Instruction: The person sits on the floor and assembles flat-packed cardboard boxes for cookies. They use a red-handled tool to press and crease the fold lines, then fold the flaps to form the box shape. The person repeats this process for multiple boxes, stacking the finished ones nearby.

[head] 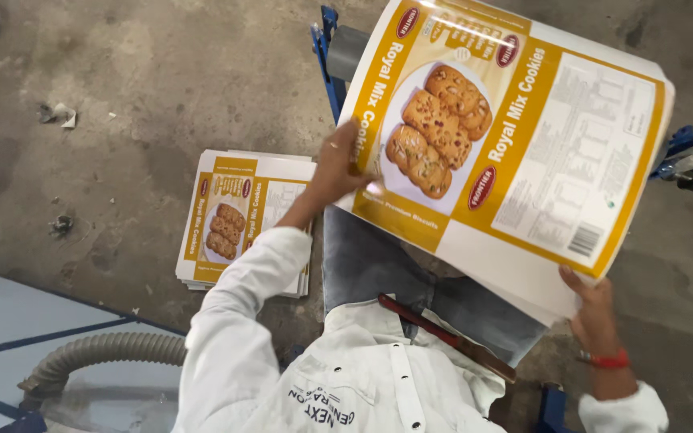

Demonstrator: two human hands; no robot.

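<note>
Grey concrete floor (122, 96), stained and dusty, fills the view, with scraps of litter (58, 115) lying at the far left. Next in size is a big printed sheet (507, 152), yellow and white with a picture of cookies on a plate, which bows upward over the person's lap at the right. Beneath it are the person's jeans (378, 265) and white shirt (362, 377), with a flat dark red and brown strip (443, 335) lying across the lap near the shirt's edge. A blue and white panel (18, 321) sits at the near left corner, and a ribbed grey hose (98, 357) curves along it. On the floor to the left of the legs lies a stack of printed sheets (238, 216) with the same cookie picture, well apart from the held sheet. Blue metal frame parts (332, 64) show behind the sheet at the far side. The left hand (338, 164) grips the sheet's left edge, fingers closed on it. The right hand (591, 309), with a red band (607, 361) at the wrist, pinches the sheet's near right corner.
</note>
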